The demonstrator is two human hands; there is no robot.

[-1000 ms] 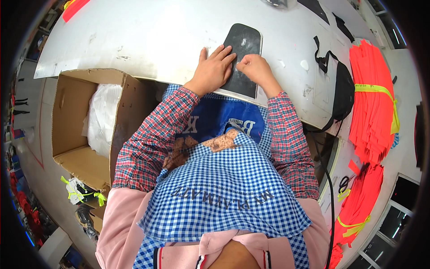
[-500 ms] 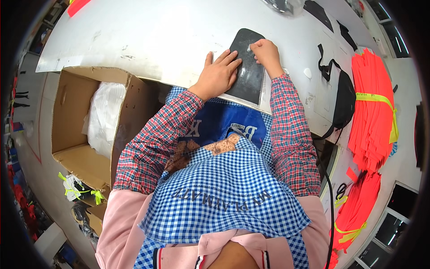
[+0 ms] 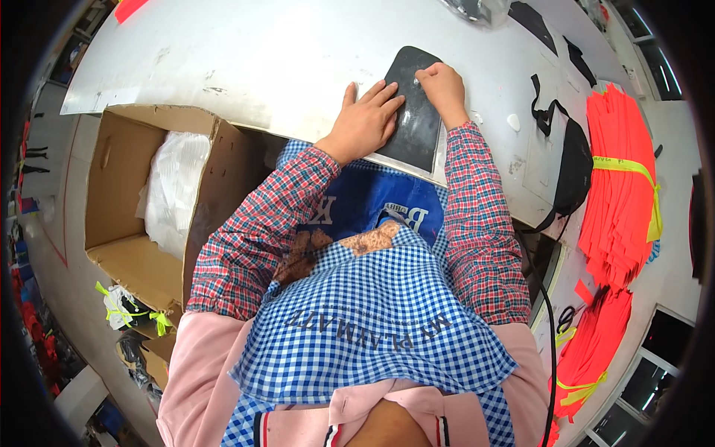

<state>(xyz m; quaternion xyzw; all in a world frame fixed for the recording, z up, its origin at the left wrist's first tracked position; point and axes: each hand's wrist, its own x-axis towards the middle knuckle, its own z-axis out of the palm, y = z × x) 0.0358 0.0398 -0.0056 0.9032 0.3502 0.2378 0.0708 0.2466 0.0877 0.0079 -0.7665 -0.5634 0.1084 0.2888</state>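
A dark, rounded flat panel (image 3: 413,134) with pale scuffs lies on the white table (image 3: 283,67) in front of me. My left hand (image 3: 363,119) rests flat at its left edge, fingers spread and fingertips on the dark surface. At the panel's upper right, my right hand (image 3: 444,91) is closed, thumb and forefinger pinched together low over the surface. Whatever sits in that pinch is too small or hidden to make out. A small pale spot shows beside those fingertips.
An open cardboard box (image 3: 134,257) holding white wrapped material (image 3: 176,190) stands left of the table. A black bag with straps (image 3: 572,164) lies at the right. Beyond it are bundles of orange-red fabric (image 3: 614,194) tied with yellow bands. A black cable (image 3: 550,313) hangs nearby.
The whole view has shifted very slightly. Both hands keep nearly the same places on the panel, the right one still pinched and the left still flat.
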